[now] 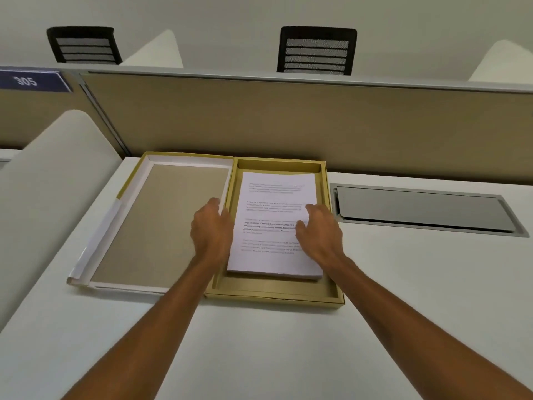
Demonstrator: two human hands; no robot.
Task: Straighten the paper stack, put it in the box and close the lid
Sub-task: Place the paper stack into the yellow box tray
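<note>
The paper stack (274, 226) lies inside the box (277, 293), at centre frame, with its long axis running from the lower edge of the frame toward the upper edge. A margin of bare box floor shows along the stack's near end and along its far end.

The left hand (212, 229) sits at the left long edge of the stack, over the wall between box and lid. Its fingers curl downward at that edge; whether they grip the sheets cannot be told. The right hand (318, 232) rests on the right side of the top sheet, fingers spread and flat, pressing rather than gripping.

The lid (161, 223) lies open and flat on the desk (403, 284), left of centre, joined to the box along the box's left wall. Its long axis is parallel to that of the stack.

Judgement: placement appears complete; lid closure remains. The hinge line runs directly under the left hand, and the lid's free edge lies toward the left of the frame. The left hand is the nearer one to it. Both hands must clear the stack before the lid swings rightward over the box.
</note>
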